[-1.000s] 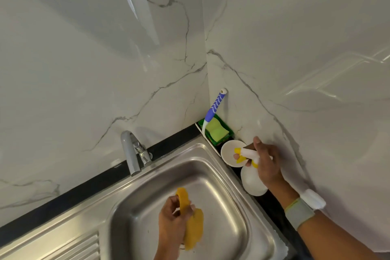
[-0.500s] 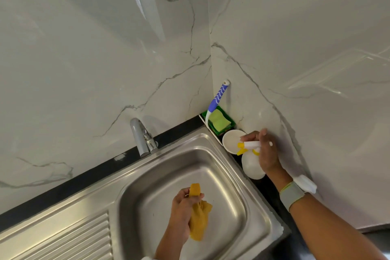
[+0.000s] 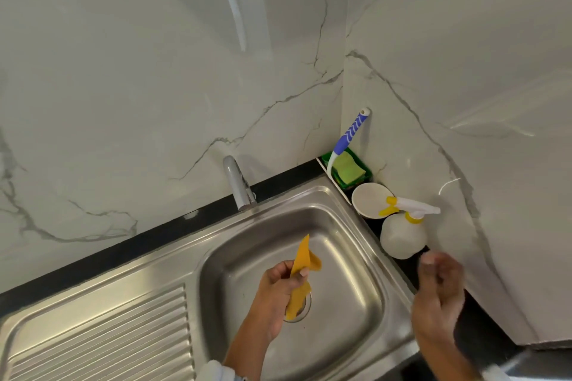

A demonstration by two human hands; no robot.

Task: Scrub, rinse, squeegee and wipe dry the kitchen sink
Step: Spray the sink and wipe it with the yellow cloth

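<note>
There was one sink (image 3: 356,204) with one tap (image 3: 236,182) and one drain (image 3: 301,308). Two hands showed: the left (image 3: 278,291) and the right (image 3: 439,291). One cloth (image 3: 301,269), one spray bottle (image 3: 402,235), one bowl (image 3: 368,199), one brush (image 3: 348,136), one sponge (image 3: 348,168) and one green tray (image 3: 366,175) were there.

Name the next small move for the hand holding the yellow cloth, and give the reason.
Probably lower the left hand and press the yellow cloth onto the sink floor to start wiping. The cloth hangs above the drain, apparently not touching the steel; the right hand is empty, apart from the spray bottle standing on the counter.
</note>
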